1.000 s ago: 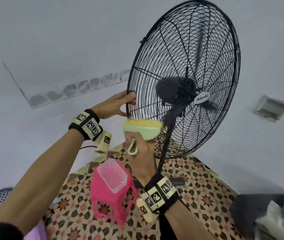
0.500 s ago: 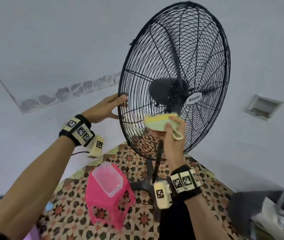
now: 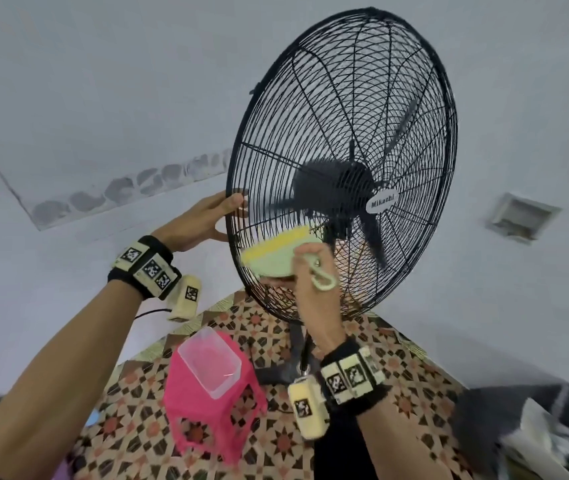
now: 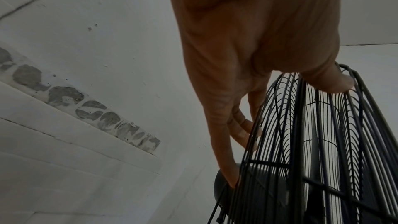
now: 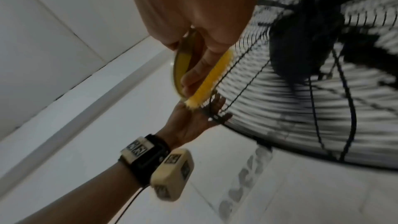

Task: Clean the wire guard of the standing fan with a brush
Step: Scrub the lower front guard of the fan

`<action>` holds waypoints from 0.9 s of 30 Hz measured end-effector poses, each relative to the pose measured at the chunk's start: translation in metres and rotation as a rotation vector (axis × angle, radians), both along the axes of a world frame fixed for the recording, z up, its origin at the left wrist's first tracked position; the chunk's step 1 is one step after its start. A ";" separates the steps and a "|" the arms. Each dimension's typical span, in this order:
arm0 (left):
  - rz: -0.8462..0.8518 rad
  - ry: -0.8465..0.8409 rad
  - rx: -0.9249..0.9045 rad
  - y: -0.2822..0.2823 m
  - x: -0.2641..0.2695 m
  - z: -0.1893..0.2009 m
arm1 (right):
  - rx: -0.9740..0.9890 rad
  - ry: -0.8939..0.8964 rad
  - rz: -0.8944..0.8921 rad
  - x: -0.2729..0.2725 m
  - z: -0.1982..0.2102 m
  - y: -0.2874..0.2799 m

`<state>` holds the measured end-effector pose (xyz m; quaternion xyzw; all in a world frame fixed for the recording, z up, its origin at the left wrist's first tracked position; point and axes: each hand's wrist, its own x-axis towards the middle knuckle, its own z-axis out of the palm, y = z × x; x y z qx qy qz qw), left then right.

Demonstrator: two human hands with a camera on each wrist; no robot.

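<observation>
A black standing fan fills the head view, its round wire guard (image 3: 352, 105) tilted toward me. My left hand (image 3: 203, 220) grips the guard's left rim, thumb on the front wires (image 4: 327, 81) and fingers hooked over the back wires. My right hand (image 3: 310, 278) holds a pale green brush (image 3: 276, 258) with yellow bristles (image 5: 206, 81) against the lower left of the front guard, below the motor hub (image 3: 338, 188). A loop handle hangs from the brush by my fingers. The bristles touch the wires.
A pink plastic stool (image 3: 213, 403) carrying a clear plastic container (image 3: 210, 362) stands on a patterned floor mat (image 3: 397, 348) beside the fan's base (image 3: 283, 368). Dark cloth items (image 3: 525, 431) lie at the lower right. A wall vent (image 3: 522, 216) sits to the right.
My right hand has swept the brush across the lower guard, first rightward, then back to the left and a little higher. The left hand has kept its hold on the rim.
</observation>
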<state>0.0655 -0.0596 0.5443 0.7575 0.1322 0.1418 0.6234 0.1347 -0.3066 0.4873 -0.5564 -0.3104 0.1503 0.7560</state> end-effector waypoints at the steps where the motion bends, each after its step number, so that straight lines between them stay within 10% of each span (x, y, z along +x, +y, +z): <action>1: -0.002 0.004 0.000 0.001 -0.001 0.000 | -0.017 -0.057 0.019 -0.005 -0.002 0.002; 7: 0.036 -0.008 -0.021 0.005 -0.002 -0.007 | 0.039 0.153 -0.169 0.043 -0.005 -0.009; 14: 0.357 -0.201 -0.010 -0.038 0.022 -0.031 | -0.084 -0.105 -0.001 0.041 -0.007 -0.008; 20: 0.564 -0.296 -0.036 -0.052 0.038 -0.037 | 0.077 0.192 -0.211 0.091 -0.007 -0.011; 27: 0.834 -0.282 0.170 -0.057 0.046 -0.045 | -0.067 -0.039 -0.138 0.089 -0.011 0.001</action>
